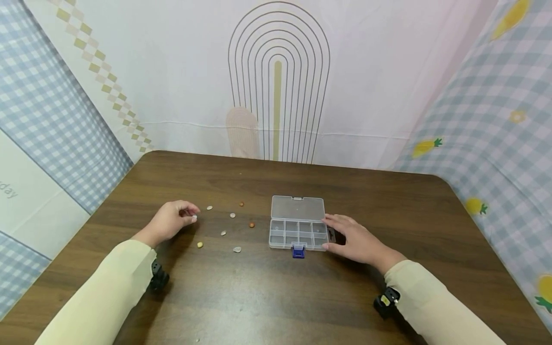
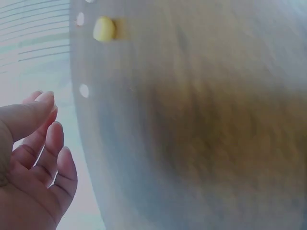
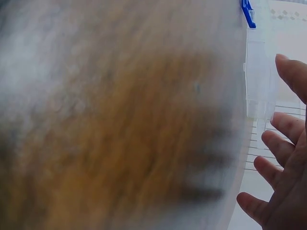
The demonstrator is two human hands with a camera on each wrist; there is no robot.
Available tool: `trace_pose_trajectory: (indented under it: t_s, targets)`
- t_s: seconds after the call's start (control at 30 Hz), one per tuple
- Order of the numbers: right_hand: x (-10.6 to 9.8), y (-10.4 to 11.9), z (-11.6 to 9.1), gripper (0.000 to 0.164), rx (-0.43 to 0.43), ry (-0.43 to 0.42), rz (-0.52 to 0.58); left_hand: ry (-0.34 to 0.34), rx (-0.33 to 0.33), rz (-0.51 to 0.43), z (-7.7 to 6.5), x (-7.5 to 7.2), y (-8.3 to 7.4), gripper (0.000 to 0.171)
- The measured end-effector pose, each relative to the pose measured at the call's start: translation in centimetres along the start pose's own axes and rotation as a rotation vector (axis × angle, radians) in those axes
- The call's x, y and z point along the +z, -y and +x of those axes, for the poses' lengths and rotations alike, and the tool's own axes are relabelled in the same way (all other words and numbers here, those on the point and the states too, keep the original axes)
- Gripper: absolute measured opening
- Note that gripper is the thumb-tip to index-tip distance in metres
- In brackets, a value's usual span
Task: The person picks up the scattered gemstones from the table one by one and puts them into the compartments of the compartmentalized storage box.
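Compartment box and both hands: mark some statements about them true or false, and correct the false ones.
1. The compartment box has its lid open. True.
2. The blue latch is on the side of the box nearest the person. True.
3. The lid lies on that same near side. False: it lies on the far side of the compartments.
4. The right hand is at the box's right end. True.
5. The right hand is the one nearer the yellow kernel-like piece. False: the left hand is nearer.
6. The yellow kernel-like piece is inside the box. False: it lies on the table.
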State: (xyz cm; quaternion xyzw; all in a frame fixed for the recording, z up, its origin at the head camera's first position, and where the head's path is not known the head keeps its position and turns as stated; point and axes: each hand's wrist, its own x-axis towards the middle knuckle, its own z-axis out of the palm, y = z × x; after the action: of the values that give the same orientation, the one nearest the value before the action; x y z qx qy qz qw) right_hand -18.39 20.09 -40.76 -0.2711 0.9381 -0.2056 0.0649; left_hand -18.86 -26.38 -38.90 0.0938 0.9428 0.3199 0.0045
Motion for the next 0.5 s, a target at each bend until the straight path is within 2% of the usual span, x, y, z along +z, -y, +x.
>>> trace_pose_trajectory:
  t_s: [0.17, 0.5]
  targets:
    - [0.0, 0.0, 0.0, 0.069, -0.002, 0.002, -0.02, -0.024, 0.029, -0.028, 0.2, 0.1, -1.0, 0.015]
    - [-0.1, 0.0, 0.0, 0.071, 0.019, 0.033, -0.032, -0.03, 0.072, -0.069, 0.3, 0.2, -3.1, 0.017]
